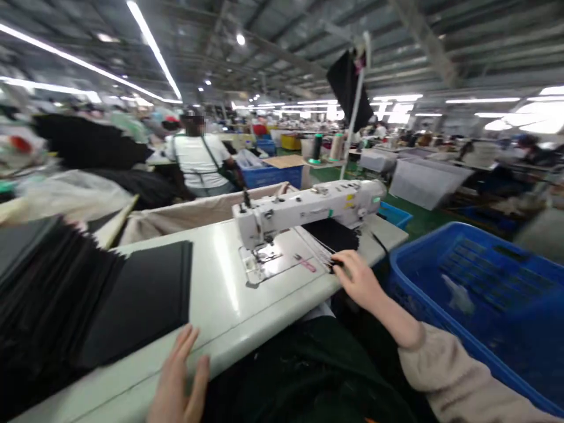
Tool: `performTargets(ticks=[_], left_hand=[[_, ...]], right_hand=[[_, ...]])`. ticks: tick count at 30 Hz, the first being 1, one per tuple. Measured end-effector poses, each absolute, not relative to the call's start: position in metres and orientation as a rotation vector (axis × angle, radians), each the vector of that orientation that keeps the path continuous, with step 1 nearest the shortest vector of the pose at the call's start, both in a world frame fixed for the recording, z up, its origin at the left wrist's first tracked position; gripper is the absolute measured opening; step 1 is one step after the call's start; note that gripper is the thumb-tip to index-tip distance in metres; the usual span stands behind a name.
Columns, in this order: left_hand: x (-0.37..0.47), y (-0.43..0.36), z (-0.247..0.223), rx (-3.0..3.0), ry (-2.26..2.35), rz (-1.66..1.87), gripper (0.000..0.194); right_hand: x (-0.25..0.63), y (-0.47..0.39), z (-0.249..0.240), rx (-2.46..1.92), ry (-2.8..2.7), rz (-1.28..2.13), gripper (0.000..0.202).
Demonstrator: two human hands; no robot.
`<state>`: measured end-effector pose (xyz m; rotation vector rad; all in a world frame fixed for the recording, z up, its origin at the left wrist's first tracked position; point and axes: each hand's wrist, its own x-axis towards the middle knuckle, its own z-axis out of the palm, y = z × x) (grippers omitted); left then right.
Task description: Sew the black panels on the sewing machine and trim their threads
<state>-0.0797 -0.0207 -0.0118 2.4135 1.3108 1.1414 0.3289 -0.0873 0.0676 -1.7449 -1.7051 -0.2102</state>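
Note:
My right hand [359,279] is at the front edge of the sewing table, its fingers closed around a small dark thing [335,264] too hidden to name. Thin white strips [314,239] run from there back under the machine arm, beside a black fabric piece [335,234]. Just left of those fingers lie pink thread snips [305,263]. My left hand [178,376], fingers apart and holding nothing, is over the table's near edge by a stack of black fabric panels [141,294]. The white sewing machine [308,205] stands between and beyond both hands.
A large blue crate [458,317] with a scrap of clear plastic stands close on the right. Tall piles of black panels [44,294] crowd the left of the table [220,282]. Behind the machine are a cloth-lined bin [185,214], thread cones [316,148] and a person [200,158].

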Motion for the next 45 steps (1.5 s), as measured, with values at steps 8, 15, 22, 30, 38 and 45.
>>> performTargets(ticks=[8, 15, 22, 30, 38, 45], left_hand=[[-0.084, -0.011, -0.070, 2.520, 1.567, 0.923, 0.056], [-0.081, -0.012, -0.038, 1.949, 1.401, 0.935, 0.036], [-0.008, 0.018, 0.034, 0.880, 0.769, 0.597, 0.075], [-0.038, 0.015, 0.000, 1.578, 1.165, 0.689, 0.055], [-0.030, 0.015, -0.006, 2.460, 1.747, 0.677, 0.074], [-0.017, 0.033, 0.003, 2.669, 1.494, 0.271, 0.049]], right_hand=[[0.384, -0.027, 0.048, -2.004, -2.163, -0.689, 0.038], [0.338, -0.052, 0.097, -1.868, -2.030, -0.833, 0.018], [0.183, -0.074, 0.104, -1.150, -2.649, 0.110, 0.017], [0.212, -0.025, 0.067, -1.316, -2.329, 0.753, 0.026], [0.292, 0.045, -0.006, -2.174, -2.039, -0.198, 0.023], [0.287, 0.049, -0.005, -2.110, -2.089, -0.157, 0.028]])
